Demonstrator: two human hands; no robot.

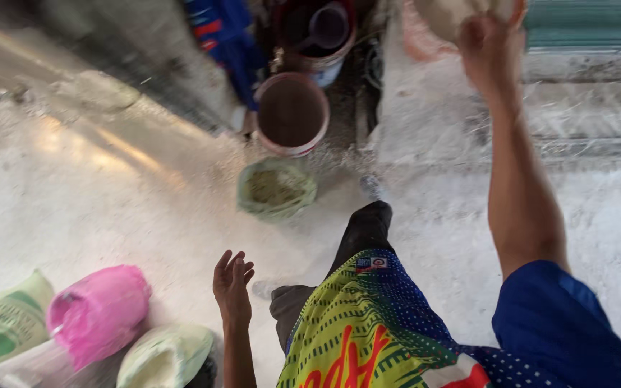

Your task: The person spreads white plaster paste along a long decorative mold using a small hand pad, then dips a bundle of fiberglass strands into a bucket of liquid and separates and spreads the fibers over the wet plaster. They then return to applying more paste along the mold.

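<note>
Left hand (232,285) hangs open and empty, fingers spread, above the dusty floor (109,208), near the pink sack (98,310). Further off stand a green pail (276,190) and brown bucket (292,113). Right hand (488,44), raised, grasps a pale lump (448,14) at the upper edge.

— What is the person wearing on top?
— They are wearing a deep blue short-sleeved shirt (569,330), its sleeve ending above the elbow.
— And lower down?
— A bright yellow-green garment (353,330) with dark green dashes, a blue dotted part and red and white lettering is hanging over dark trousers (361,230). Both hands (233,284) are going bare.
</note>
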